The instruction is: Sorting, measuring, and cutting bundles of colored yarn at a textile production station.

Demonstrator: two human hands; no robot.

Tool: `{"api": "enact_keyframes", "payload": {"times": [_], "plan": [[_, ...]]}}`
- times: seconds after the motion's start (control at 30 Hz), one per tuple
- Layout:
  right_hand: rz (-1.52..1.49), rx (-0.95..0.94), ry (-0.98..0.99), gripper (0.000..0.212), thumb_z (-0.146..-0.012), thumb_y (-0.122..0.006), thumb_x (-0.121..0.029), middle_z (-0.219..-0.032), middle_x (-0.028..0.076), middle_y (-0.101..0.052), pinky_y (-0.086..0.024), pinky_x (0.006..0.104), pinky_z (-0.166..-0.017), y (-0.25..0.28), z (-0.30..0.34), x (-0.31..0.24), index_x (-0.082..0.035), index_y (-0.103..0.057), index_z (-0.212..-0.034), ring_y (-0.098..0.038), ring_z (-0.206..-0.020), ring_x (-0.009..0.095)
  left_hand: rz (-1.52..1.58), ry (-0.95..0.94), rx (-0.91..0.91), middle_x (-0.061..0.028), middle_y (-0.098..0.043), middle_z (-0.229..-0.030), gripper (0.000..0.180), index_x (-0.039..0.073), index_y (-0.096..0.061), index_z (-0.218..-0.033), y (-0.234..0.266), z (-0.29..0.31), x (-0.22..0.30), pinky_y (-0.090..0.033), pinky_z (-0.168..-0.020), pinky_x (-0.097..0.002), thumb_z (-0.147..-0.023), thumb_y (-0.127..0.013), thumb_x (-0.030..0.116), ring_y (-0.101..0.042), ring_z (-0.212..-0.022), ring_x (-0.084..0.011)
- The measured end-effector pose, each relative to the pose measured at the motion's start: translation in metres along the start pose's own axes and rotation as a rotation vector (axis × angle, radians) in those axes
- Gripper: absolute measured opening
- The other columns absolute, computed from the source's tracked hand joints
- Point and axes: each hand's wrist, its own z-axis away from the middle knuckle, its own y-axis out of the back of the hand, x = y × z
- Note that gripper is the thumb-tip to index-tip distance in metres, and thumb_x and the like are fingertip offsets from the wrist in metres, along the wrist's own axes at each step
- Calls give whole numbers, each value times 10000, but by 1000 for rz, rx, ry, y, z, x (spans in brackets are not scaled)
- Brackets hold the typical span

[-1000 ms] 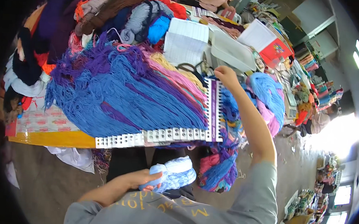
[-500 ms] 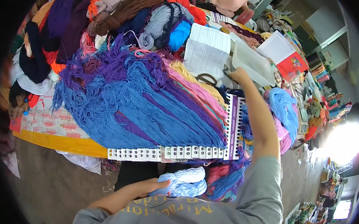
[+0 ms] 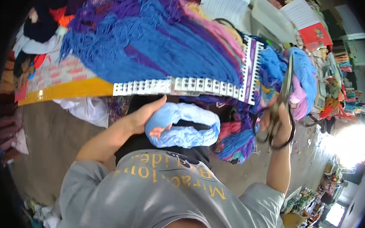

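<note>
My left hand (image 3: 146, 114) is closed around the left end of a light blue skein of thread (image 3: 189, 138), its fingertips showing through the loop. The skein hangs open as a ring in front of my lap. Off to the right, my right hand (image 3: 277, 126) grips a pair of scissors (image 3: 286, 87) by the dark handles, blades pointing up and away from me. The scissors are apart from the skein. On the table, white punched cards (image 3: 208, 86) run along the near edge, with long blue and purple threads (image 3: 153, 50) spread out behind them.
A purple-and-white punched strip (image 3: 249, 70) stands at the threads' right end. Beyond lie a written sheet (image 3: 225, 4), a clear plastic tray (image 3: 274, 19) and a red booklet (image 3: 316, 36). Blue and pink skeins (image 3: 302, 75) sit at right; multicoloured yarn (image 3: 234, 143) hangs below the table edge.
My right hand has come back from the far side of the table, now with the scissors clearly in it. The skein, bunched before, is spread into a ring. The view has tilted toward me.
</note>
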Motion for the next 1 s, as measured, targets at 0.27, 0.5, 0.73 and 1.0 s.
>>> {"api": "enact_keyframes", "payload": {"times": [0.27,0.5,0.73,1.0], "plan": [[474,-631,-811,290,-832,-494,-50,-901,85,-593,-486,265,-778,-31,66,81,14,-483,-1114,-596,-813,137,-67,-80,137,-124,-534,-570,659,-67,-543,-861,-16,-4,-4,-431,-420,-296,-924,-238,514,-411,-324,-155],[446,-697,-698,435,-817,-469,-153,-913,66,-554,-450,274,-770,-47,55,109,3,-430,-1221,-542,-844,130,-246,-65,312,-100,-530,-540,485,-28,-566,-799,-67,-10,-19,-370,-354,-280,-874,-352,401,-402,-327,-139],[435,-638,-516,113,-858,-474,-123,-633,24,-503,-365,235,-446,-43,56,117,-19,-496,-897,-472,-504,70,-727,-128,369,-55,-531,-580,397,2,-568,-698,-62,-18,-35,-363,-411,-265,-892,-371,288,-474,-486,-99],[590,-567,-184,137,-874,-492,-172,-561,11,-468,-375,255,-487,-41,65,132,-35,-499,-882,-442,-495,84,-1463,-248,271,-204,-609,-687,433,-12,-603,-748,-81,-19,-32,-467,-630,-444,-866,-380,340,-587,-660,-378]]}}
